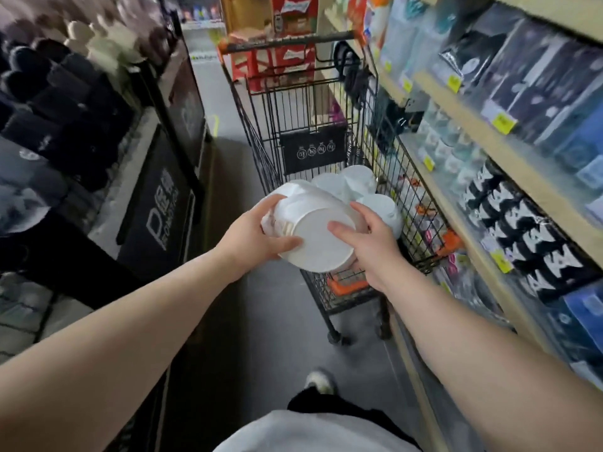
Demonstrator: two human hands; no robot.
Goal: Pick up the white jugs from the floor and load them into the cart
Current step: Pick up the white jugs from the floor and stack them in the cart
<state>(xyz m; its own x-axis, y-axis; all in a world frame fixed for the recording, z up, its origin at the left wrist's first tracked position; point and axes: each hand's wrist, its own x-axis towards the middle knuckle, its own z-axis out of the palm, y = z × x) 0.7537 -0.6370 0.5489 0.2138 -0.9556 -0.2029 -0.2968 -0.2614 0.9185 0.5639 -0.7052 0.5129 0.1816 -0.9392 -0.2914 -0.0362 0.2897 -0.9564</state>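
Jug: white plastic jug [313, 238], mid-frame, base toward us, long axis aimed up-frame into the black wire cart [421, 203]
Fingers [339, 230]: our left hand [257, 233] and right hand [375, 246] clasp its sides

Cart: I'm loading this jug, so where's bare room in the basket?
Crowded along the right wall, where white jugs lie below the black placard. The near corner of the cart, between those jugs and its front wire, looks bare. The left side is hidden behind the held jug.
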